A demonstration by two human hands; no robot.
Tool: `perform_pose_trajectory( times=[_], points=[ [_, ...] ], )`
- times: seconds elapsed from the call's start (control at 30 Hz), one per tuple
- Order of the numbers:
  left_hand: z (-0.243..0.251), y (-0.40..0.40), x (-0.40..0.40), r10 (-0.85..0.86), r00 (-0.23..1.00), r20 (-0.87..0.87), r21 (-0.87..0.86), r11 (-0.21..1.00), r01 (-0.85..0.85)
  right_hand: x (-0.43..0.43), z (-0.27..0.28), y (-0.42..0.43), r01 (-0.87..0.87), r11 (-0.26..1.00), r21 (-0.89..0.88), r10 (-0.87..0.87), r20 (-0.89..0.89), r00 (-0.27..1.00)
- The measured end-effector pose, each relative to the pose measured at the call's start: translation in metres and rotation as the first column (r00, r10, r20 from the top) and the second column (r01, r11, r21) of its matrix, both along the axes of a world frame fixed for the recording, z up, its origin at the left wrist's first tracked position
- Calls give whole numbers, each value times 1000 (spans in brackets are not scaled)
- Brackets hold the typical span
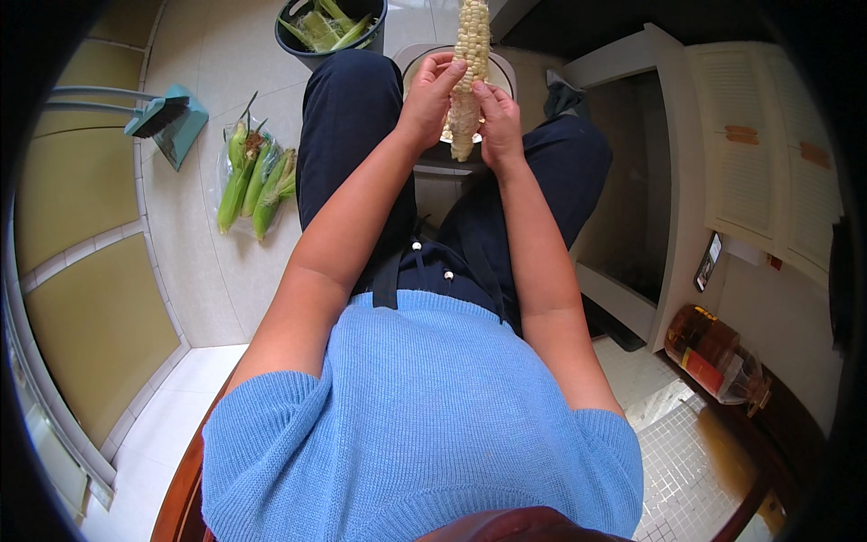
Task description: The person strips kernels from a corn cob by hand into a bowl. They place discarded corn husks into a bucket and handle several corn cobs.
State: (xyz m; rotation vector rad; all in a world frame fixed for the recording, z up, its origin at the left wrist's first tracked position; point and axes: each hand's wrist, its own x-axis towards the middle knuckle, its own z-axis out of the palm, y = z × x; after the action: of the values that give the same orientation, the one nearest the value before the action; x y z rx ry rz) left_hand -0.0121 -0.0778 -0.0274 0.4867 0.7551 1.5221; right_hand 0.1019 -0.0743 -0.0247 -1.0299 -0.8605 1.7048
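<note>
An ear of pale corn (472,54) is held upright between my two hands, above a round bowl (502,74). Its upper part bears kernels, while the lower end is a bare cob. My left hand (431,98) grips it from the left side, thumb on the kernels. From the right, my right hand (498,118) touches it with thumb and fingers near the border of kernels and bare cob. Loose kernels show in the bowl below, partly hidden by the hands and the cob.
A dark bin (381,24) with green husks stands beyond my knee. Unpeeled corn ears (261,179) lie in a clear plastic bag on the floor, left. A blue dustpan (183,129) and brush (159,116) are farther left. At the right are a cabinet (742,142) and a large bottle (711,356).
</note>
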Motion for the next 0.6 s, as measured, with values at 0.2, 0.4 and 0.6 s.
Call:
perform_pose_trajectory(
  times=[0.2, 0.4, 0.6],
  points=[
    [-1, -2, 4, -1, 991, -137, -75, 997, -10, 0, -3, 0, -41, 999, -22, 42, 40, 998],
    [7, -8, 6, -25, 970, -242, -164, 986, -16, -2, -6, -1, -58, 998, -18, 60, 133, 989],
    [2, -7, 6, 12, 934, -356, -129, 990, -62, -6, -9, -6, -80, 997, 24, 75, 141, 987]
  ],
)
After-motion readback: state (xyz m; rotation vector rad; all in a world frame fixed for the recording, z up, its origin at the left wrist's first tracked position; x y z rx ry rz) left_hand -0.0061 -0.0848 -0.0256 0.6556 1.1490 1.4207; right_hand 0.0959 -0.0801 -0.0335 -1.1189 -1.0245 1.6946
